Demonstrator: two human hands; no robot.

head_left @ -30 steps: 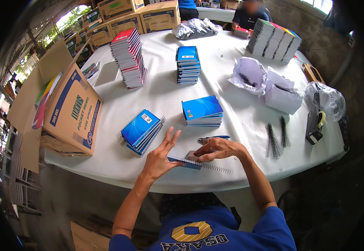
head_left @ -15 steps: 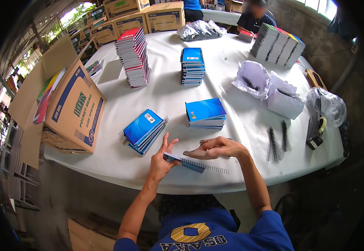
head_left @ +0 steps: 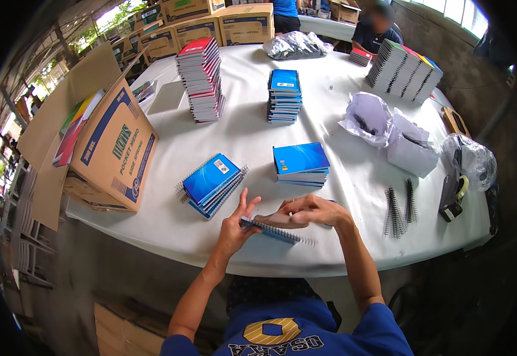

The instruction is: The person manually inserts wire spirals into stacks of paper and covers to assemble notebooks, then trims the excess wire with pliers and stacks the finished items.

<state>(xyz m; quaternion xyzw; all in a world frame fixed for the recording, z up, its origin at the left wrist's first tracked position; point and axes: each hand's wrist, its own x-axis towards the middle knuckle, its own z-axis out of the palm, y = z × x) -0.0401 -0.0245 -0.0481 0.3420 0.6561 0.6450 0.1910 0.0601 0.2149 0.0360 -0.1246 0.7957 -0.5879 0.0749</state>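
Near the front edge of the table, my left hand (head_left: 233, 231) pinches one end of a small blue notebook (head_left: 279, 235), which is held on edge. A dark wire spiral (head_left: 289, 234) runs along the notebook's upper edge, and its loose tail sticks out past the right end. My right hand (head_left: 312, 210) is over the spiral, with a tan-grey covered finger stretched along the coils and the other fingers partly bent. Just beyond my left hand lies a pile of blue spiral notebooks (head_left: 212, 178). A stack of blue notebooks (head_left: 300, 159) stands beyond my right hand.
Farther back stand a blue notebook stack (head_left: 284, 89) and a tall red one (head_left: 199, 71). An open carton (head_left: 116, 148) is at left. At right are loose spirals (head_left: 395, 216), paper-lined containers (head_left: 413, 151) and a tape dispenser (head_left: 450, 199). A person (head_left: 377, 32) sits across the table.
Less of the spiral's tail now sticks out past the notebook's right end. My right hand's covered finger has stayed along the coils. The whole view has shifted slightly.
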